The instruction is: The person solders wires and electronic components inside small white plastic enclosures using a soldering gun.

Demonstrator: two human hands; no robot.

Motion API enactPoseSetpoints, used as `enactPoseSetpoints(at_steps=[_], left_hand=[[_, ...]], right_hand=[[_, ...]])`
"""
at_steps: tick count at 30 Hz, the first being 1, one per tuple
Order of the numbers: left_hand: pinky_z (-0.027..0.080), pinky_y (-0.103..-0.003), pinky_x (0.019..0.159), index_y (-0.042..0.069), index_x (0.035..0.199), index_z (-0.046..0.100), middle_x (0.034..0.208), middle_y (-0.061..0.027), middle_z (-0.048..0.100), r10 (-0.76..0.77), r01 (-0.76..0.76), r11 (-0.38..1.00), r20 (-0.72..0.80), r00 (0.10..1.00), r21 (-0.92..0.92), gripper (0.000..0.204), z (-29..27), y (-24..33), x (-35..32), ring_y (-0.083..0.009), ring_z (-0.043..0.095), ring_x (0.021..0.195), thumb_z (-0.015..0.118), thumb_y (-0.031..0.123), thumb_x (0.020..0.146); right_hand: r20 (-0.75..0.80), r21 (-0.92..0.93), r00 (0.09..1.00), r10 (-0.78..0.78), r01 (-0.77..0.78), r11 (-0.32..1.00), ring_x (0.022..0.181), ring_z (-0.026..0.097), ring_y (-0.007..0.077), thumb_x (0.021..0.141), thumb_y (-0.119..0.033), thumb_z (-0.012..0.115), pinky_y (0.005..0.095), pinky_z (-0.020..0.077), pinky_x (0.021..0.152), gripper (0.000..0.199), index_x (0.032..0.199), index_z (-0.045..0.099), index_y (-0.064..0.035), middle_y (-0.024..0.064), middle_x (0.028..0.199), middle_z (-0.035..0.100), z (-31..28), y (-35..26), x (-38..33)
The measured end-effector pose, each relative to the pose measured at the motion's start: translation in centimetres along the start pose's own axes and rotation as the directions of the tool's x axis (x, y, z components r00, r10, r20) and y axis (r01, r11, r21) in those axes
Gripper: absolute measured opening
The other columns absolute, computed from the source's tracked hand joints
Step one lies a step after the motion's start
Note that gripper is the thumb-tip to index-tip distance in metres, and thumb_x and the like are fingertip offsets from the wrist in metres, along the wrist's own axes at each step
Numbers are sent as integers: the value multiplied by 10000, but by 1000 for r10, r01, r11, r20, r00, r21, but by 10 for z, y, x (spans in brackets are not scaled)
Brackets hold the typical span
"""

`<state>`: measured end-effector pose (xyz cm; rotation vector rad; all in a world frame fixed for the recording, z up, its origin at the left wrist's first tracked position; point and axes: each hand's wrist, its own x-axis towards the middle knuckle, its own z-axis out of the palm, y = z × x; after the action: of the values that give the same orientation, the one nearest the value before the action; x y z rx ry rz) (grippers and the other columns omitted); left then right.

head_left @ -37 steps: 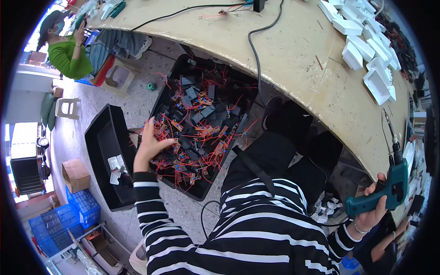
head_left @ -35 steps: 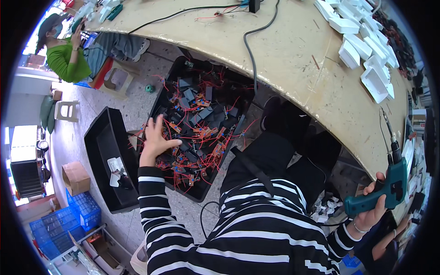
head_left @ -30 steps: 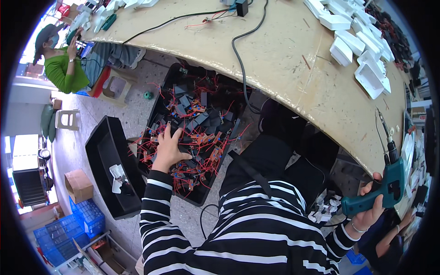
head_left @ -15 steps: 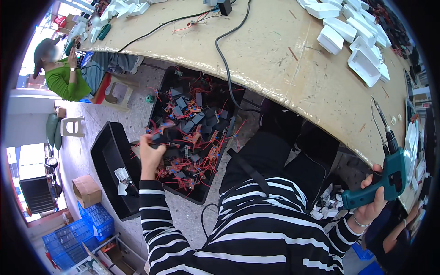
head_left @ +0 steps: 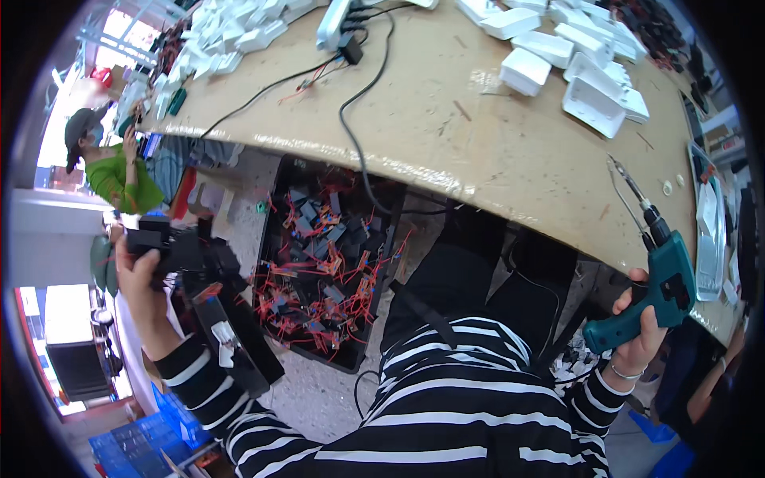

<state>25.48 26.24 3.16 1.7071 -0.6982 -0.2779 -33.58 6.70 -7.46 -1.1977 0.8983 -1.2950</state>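
My left hand (head_left: 143, 283) is raised at the left, its fingers closed around a bunch of black plastic box-like parts (head_left: 195, 251). Motion blurs the bunch, so single parts are hard to make out. Below it a long black tray (head_left: 259, 370) stands tilted, with a white piece (head_left: 225, 342) inside. My right hand (head_left: 637, 327) grips a green soldering gun (head_left: 669, 279), whose metal tip and wire feed point up over the table edge. In the large black crate (head_left: 344, 365) between the tray and my legs lie several dark modules (head_left: 307, 211) with red wires.
White plastic housings (head_left: 594, 99) are heaped on the brown table (head_left: 510, 159), with more at the far left. A black cable (head_left: 347, 119) runs across it and over the front edge. A person in green (head_left: 127, 179) sits at the left. Blue baskets (head_left: 131, 442) stand lower left.
My left hand has left the crate, moving left and now holding a bunch of black plastic parts. The soldering gun stays in my right hand. My view has shifted slightly.
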Motion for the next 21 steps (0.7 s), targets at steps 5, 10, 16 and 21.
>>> enactPoseSetpoints(at_steps=[5, 10, 16, 21], left_hand=[[530, -316, 805, 8, 1240, 467, 1067, -108, 585, 124, -118, 992, 128, 984, -54, 490, 16, 94, 62, -217, 620, 932, 617, 141, 792], [540, -338, 800, 1, 1233, 509, 1100, -163, 629, 226, -146, 954, 309, 924, -261, 406, 66, 159, 149, -256, 645, 972, 533, 259, 922], [530, -303, 693, -8, 1083, 572, 992, -118, 653, 275, -45, 937, 650, 709, -347, 369, 277, 105, 137, -190, 635, 828, 673, 241, 831], [499, -296, 762, -9, 1259, 521, 1077, -121, 650, 178, -251, 967, 594, 785, 42, 501, 346, 65, 98, -168, 622, 866, 658, 233, 842]], right_hand=[[-10, -13, 1000, -23, 23, 1000, 745, 591, 147, 858, -265, 662, 227, 511, 616, 659, 1348, 355, 53, 201, 1148, 560, 1, -4, 3], [-65, -8, 997, -30, 29, 1000, 734, 597, 146, 853, -264, 661, 228, 510, 601, 651, 1337, 364, 53, 201, 1136, 565, -3, -5, 1], [-155, -50, 987, -31, 23, 998, 735, 600, 145, 846, -275, 666, 231, 512, 604, 663, 1331, 365, 61, 198, 1129, 566, -5, -7, -5], [-194, -74, 981, -18, 4, 997, 736, 600, 144, 845, -279, 667, 229, 510, 605, 658, 1326, 374, 61, 198, 1130, 569, -13, -10, -6]])
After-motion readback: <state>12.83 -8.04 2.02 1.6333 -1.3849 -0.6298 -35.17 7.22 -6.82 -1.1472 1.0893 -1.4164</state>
